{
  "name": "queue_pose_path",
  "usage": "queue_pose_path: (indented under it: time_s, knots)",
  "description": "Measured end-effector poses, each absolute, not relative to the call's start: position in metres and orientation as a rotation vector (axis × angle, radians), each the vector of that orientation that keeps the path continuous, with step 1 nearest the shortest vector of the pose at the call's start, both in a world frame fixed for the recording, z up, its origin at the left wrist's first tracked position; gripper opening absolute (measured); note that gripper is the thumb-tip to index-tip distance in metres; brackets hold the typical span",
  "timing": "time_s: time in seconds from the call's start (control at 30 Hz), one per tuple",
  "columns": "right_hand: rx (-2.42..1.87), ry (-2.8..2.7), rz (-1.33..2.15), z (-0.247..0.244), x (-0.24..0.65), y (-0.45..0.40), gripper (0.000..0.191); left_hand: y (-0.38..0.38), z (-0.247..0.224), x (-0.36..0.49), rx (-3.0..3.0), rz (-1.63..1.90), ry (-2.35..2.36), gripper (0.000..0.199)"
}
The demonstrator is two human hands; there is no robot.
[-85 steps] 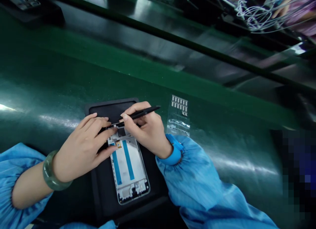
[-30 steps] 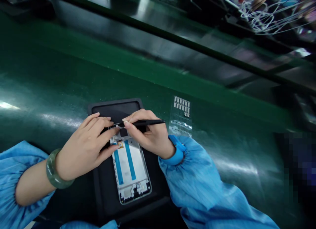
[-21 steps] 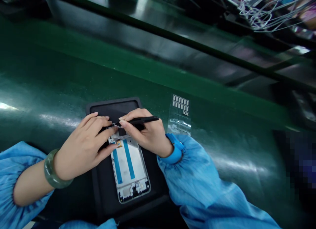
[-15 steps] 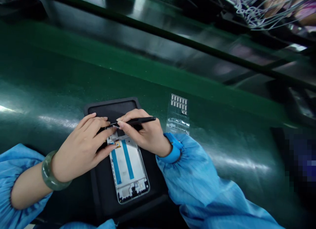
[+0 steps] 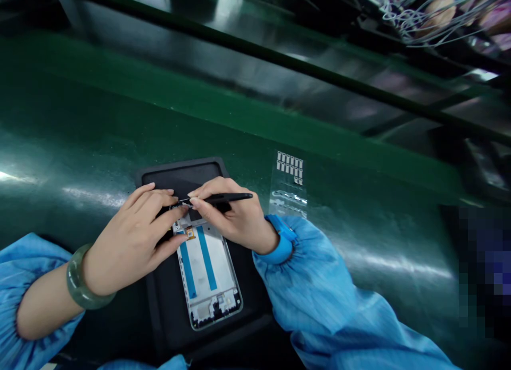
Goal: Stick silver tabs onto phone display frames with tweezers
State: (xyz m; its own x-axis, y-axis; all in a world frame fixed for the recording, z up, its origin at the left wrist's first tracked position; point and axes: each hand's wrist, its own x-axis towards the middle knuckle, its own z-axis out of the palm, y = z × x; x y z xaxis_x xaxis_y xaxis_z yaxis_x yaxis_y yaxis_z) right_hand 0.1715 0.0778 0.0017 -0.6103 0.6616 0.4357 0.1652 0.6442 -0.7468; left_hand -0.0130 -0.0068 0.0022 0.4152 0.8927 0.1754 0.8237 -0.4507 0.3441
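Blue fabric forms the left sleeve (image 5: pixel 30 274) at the lower left of the frame, followed by a green bracelet (image 5: pixel 75 277) at the wrist. The left hand (image 5: pixel 128 237) is spread, thumb and forefinger apart, with fingertips resting on the upper left part of an opened phone frame (image 5: pixel 199 269); the thumb tip lies beside a small orange component (image 5: pixel 190 233). The phone frame is located at the lower centre, slightly tilted, inside a black tray (image 5: pixel 170 306) on the green work surface (image 5: pixel 120 141). Two blue strips (image 5: pixel 206 258) run along its pale plate. The right hand (image 5: pixel 235 218) grips a slim black tool (image 5: pixel 229 197) between thumb and fingers, its thin tip directed left at the phone's top edge; contact at the tip is too small to confirm. Right of this hand, a clear sheet (image 5: pixel 279 186) carries rows of small pale parts (image 5: pixel 287 167). White cables (image 5: pixel 403 18) are tangled at the upper right.
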Motion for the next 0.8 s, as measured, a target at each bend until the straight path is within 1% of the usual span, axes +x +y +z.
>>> queue_pose_path:
  time_s: [0.27, 0.5, 0.8]
  knots:
    - [-0.602, -2.112, 0.93, -0.0002, 0.1708, 0.0763, 0.006, -0.0068, 0.003, -0.0124, 2.461, 0.497, 1.522, 0.034]
    - [-0.612, -2.02, 0.86, -0.0009, 0.1722, 0.0782, 0.016, -0.0071, 0.0031, -0.0125, 2.482, 0.47, 1.521, 0.036]
    - [-0.645, -2.135, 0.848, 0.0013, 0.1714, 0.081, 0.008, -0.0059, 0.0023, -0.0132, 2.492, 0.478, 1.506, 0.035]
